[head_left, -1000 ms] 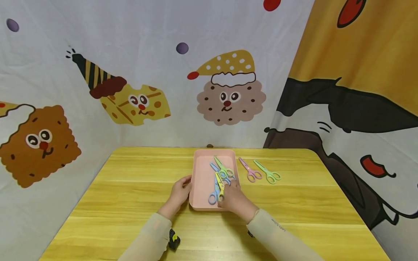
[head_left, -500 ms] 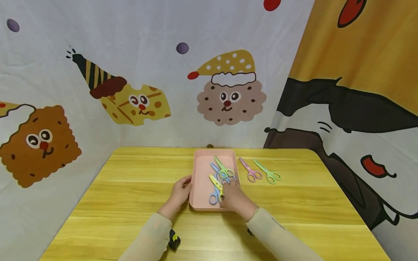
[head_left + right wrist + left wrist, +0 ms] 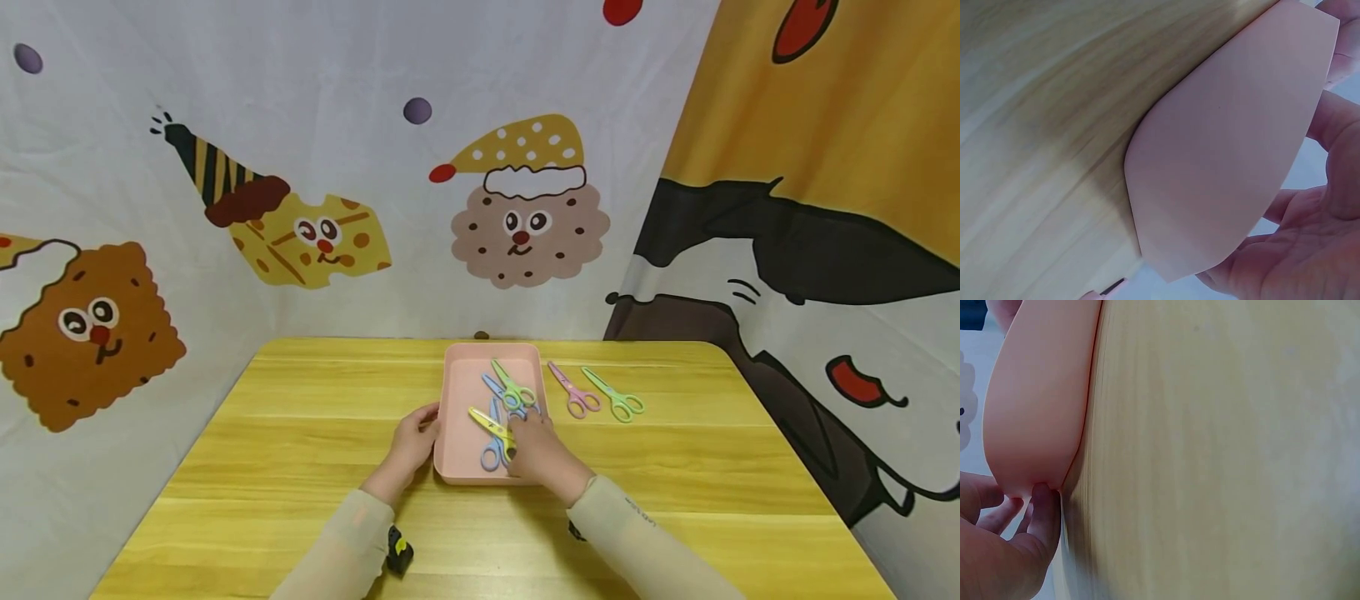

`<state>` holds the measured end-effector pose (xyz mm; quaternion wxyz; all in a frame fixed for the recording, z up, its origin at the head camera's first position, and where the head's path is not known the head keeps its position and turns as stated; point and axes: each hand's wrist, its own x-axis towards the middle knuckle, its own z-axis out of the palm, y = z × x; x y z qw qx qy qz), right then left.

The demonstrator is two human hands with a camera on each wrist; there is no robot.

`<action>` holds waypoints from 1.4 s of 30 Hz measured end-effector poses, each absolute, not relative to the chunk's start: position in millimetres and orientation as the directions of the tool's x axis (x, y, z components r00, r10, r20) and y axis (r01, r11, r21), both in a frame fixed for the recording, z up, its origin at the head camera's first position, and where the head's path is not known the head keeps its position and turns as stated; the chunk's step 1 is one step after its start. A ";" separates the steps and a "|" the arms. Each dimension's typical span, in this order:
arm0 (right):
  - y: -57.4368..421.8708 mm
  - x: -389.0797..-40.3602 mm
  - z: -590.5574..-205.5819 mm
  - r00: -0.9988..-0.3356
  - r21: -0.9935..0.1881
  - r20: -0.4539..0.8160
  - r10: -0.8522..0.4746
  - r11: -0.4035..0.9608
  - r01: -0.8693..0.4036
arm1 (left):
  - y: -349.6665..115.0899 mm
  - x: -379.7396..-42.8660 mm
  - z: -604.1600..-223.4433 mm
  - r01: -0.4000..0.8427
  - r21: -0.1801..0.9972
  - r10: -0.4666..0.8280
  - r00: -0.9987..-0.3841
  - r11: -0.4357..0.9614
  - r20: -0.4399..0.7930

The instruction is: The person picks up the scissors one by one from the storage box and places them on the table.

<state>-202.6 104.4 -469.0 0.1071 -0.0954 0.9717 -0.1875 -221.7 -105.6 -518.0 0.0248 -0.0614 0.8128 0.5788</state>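
A pink rectangular tray (image 3: 459, 425) rests on the table, with child-size scissors inside. My right hand (image 3: 543, 454) reaches over its right wall and holds the yellow scissors (image 3: 489, 423) near their handles, blades pointing left and away. Partly beneath them lie blue scissors (image 3: 491, 455). Farther back, green scissors (image 3: 513, 394) overlap another blue pair (image 3: 492, 384). My left hand (image 3: 412, 439) touches the tray's left wall from outside. The left wrist view shows its fingertips (image 3: 1041, 500) against the tray's wall. In the right wrist view, the tray's wall hides the scissors.
Pink scissors (image 3: 576, 393) and a second green pair (image 3: 615, 396) lie on the wooden table (image 3: 315, 400) to the right of the tray. A curtain (image 3: 360, 108) printed with cartoon biscuits hangs behind the table's far edge.
The yellow scissors have turned anticlockwise in my right hand, their tips swinging left across the tray. My left hand, the tray and the other scissors have stayed nearly in place.
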 end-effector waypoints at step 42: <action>115.5 -213.6 -463.1 -0.975 -0.445 -0.092 -0.202 0.884 -0.141 | -105.3 -222.1 -518.1 -0.133 0.941 -0.072 -0.991 0.311 -0.116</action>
